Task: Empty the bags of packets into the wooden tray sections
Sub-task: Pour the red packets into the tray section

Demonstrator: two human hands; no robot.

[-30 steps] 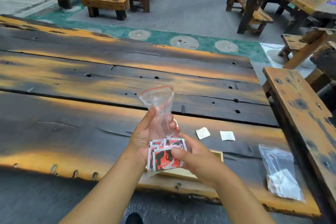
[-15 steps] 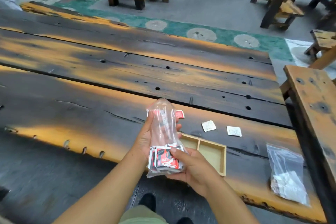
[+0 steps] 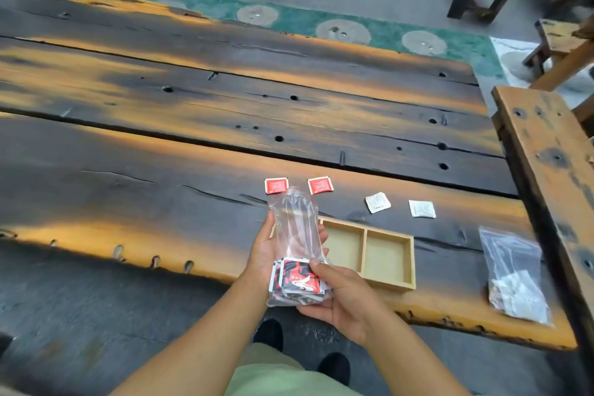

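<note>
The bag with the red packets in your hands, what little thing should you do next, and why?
Probably pull the zip top open. The bag of red packets stands upright between the left hand and right hand, its packets bunched at the bottom and its red seal apparently closed. The wooden tray beside it shows two empty sections, so nothing can pour until the top opens.

I can read nothing here. The red packets [image 3: 297, 278] in the bag [image 3: 297, 235] I hold bear white marks too blurred to read, and so do the two red packets [image 3: 276, 185] and two white ones [image 3: 378, 202] lying on the surface [image 3: 193, 170].
</note>
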